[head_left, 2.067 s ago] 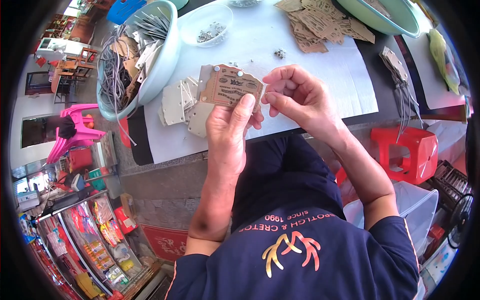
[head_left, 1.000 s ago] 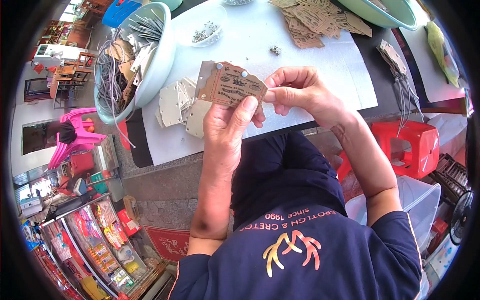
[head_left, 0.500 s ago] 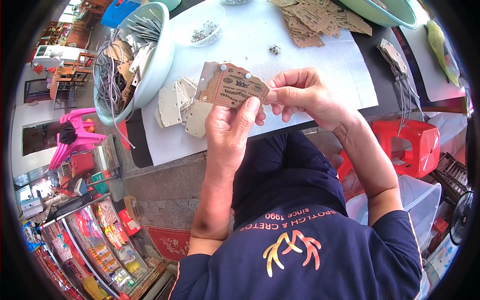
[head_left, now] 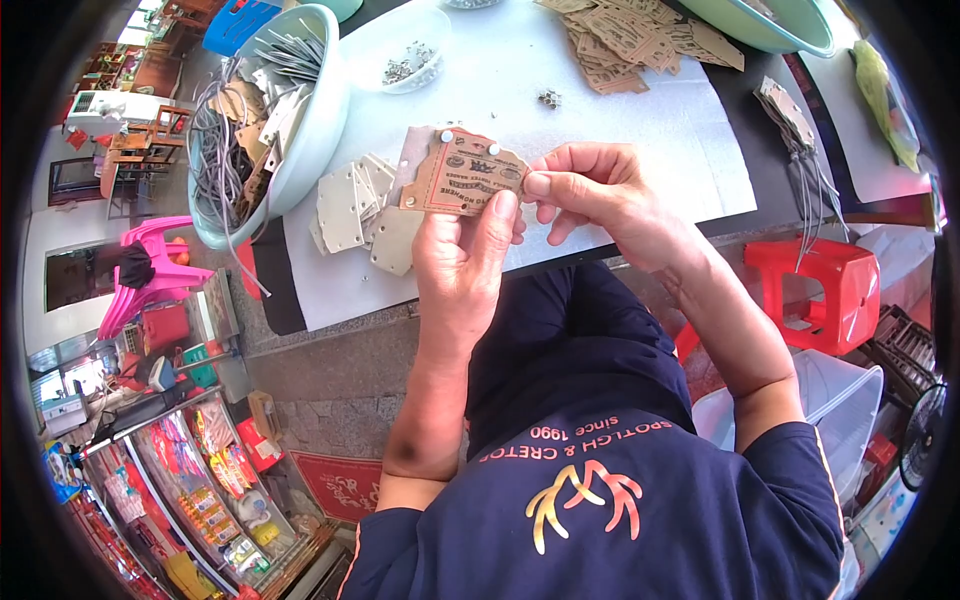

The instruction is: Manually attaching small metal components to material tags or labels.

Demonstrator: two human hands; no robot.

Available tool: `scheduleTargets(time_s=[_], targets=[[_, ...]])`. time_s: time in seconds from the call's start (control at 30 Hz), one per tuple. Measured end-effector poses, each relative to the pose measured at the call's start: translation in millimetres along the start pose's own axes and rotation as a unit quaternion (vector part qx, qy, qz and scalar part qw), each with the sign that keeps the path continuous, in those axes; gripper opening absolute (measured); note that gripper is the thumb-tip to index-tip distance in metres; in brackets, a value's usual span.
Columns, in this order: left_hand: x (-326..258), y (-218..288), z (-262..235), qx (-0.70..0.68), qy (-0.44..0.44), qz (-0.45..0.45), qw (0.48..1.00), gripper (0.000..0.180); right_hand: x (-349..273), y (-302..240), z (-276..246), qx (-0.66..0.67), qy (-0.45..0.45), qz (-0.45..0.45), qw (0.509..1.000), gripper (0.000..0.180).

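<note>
Above the near part of the table, my left hand grips a brown printed cardboard tag from below, thumb on its face. A paler grey card shows behind the tag's left edge, and round silver studs sit along its upper edge. My right hand pinches the tag's right end between thumb and forefinger. Whatever small part may be in that pinch is hidden. To the left of the tag lie several pale grey tag cards in a loose pile. A small cluster of metal studs rests beyond my hands.
Brown tags are heaped at the table's far side. A shallow clear bowl holds metal studs. At left, a pale blue basin contains cords and tags. Corded tags hang over the right edge, above a red stool.
The tag has tilted slightly and its left end has dropped a little. My right thumb has shifted slightly left along its right end. Both hands keep their hold.
</note>
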State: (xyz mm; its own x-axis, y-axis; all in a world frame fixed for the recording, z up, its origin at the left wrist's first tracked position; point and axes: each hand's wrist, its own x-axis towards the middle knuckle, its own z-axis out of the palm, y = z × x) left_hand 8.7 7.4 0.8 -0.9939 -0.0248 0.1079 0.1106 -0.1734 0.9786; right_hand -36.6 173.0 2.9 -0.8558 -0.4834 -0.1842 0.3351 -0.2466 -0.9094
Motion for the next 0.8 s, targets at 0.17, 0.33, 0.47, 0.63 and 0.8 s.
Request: scheduleTargets(time_s=[0.17, 0.33, 0.47, 0.63, 0.8], targets=[[-1, -3, 0, 0.027, 0.002, 0.000, 1.000, 0.017, 1, 9, 2, 0.002, 0.013, -0.045, 0.999, 0.023], [0, -5, 3, 0.028, 0.003, 0.014, 1.000, 0.021, 2, 13, 2, 0.017, 0.015, -0.061, 0.998, 0.026], [1, -5, 5, 0.010, 0.016, 0.017, 1.000, 0.017, 1, 12, 3, 0.008, 0.010, -0.061, 0.998, 0.025], [2, -7, 1, 0.023, -0.012, 0.023, 0.999, 0.022, 2, 9, 1, -0.007, -0.012, -0.033, 0.999, 0.027], [2, -1, -1, -0.059, -0.008, -0.016, 0.998, 0.018, 1, 2, 2, 0.041, -0.056, -0.034, 0.997, 0.024]])
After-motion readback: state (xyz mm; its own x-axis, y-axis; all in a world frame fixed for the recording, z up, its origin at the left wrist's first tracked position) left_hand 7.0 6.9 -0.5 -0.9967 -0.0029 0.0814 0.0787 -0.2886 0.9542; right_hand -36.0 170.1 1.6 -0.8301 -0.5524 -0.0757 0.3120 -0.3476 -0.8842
